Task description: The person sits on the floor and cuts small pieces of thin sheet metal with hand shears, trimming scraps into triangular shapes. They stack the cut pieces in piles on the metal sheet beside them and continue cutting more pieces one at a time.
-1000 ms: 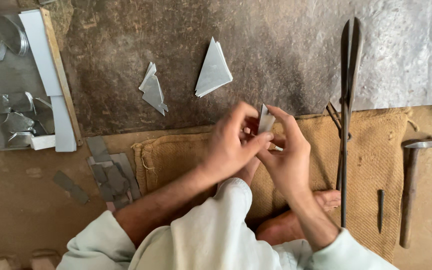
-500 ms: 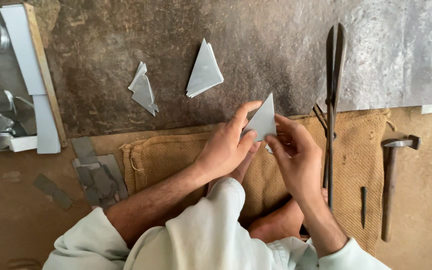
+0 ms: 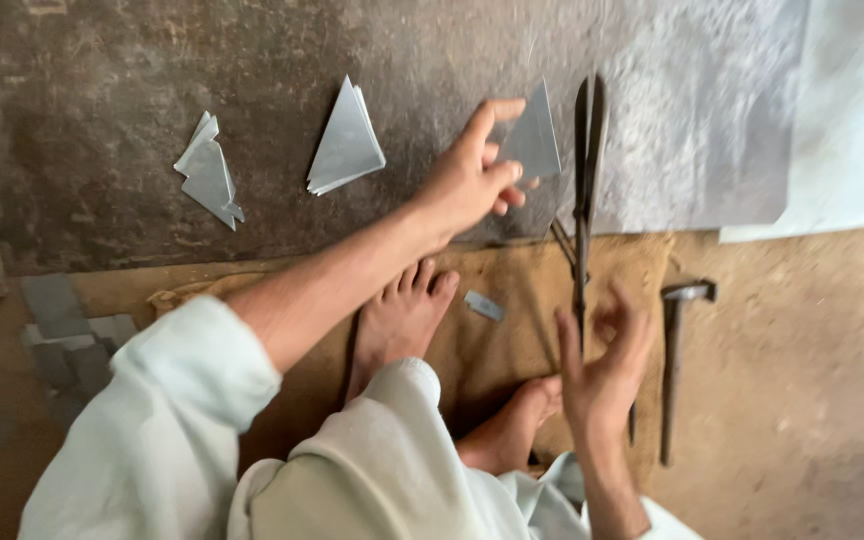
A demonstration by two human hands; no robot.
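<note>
Nearest, the right hand point(image 3: 602, 365) hangs open with fingers spread, holding nothing, just beside the long shears point(image 3: 583, 190); a hammer point(image 3: 674, 360) lies to its right on the floor; both bare feet rest on the burlap mat point(image 3: 512, 290); farther, the left hand point(image 3: 472, 180) pinches a grey metal triangle point(image 3: 534, 140) over the dark metal sheet point(image 3: 352, 60); two stacks of cut triangles point(image 3: 347, 142) lie far left on that sheet.

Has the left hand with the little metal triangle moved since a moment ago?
Yes. The left hand has carried the metal triangle away from the right hand, up beside the blades of the long shears, off the sacking.
</note>
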